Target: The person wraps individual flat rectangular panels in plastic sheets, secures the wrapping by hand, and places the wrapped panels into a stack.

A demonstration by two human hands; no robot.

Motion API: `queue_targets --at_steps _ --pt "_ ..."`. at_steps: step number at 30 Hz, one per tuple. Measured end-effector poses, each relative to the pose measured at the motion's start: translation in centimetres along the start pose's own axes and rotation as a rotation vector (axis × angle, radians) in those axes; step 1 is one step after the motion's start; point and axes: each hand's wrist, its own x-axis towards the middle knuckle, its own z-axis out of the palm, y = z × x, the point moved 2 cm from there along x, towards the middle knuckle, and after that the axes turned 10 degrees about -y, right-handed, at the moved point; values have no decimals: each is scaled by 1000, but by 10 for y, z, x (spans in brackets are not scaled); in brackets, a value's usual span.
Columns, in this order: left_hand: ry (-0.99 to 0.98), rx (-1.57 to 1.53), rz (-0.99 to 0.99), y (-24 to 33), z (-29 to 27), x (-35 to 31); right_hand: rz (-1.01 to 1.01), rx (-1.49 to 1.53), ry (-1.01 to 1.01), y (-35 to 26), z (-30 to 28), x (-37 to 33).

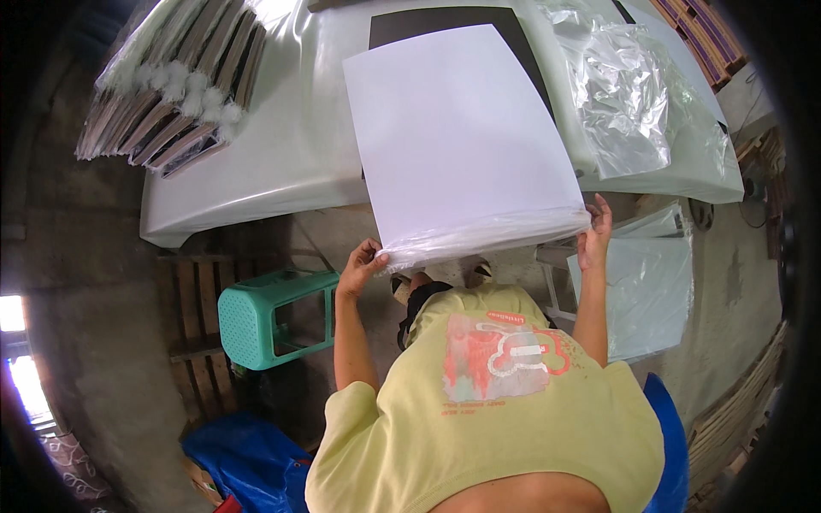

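A large white sheet or panel [462, 137] lies across the table, its near end jutting over the table's front edge toward me. Thin clear plastic film [483, 238] is bunched around that near end, like the mouth of a bag. My left hand [363, 265] pinches the film at the near left corner. At the near right corner, my right hand [596, 235] grips the film with its fingers closed; part of its fingertips is hidden by the panel edge. A dark panel [410, 26] shows beneath the white one at the far side.
Film-wrapped panels [180, 94] are stacked on the left of the covered table [291, 162]. Crumpled clear plastic bags [624, 94] lie on its right. A green stool [248, 321] stands at lower left, near a blue tarp [244, 462]. Wrapped pale sheets [641, 295] rest low at right.
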Motion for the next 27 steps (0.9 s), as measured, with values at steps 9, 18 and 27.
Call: queue_targets --at_steps 9,18,27 --pt "265 54 330 13 -1 47 258 -117 -391 -11 -34 26" --pt "103 241 108 52 28 49 547 -452 -655 -32 -56 95" --pt "244 145 154 39 10 67 418 -320 -599 -27 -55 122"
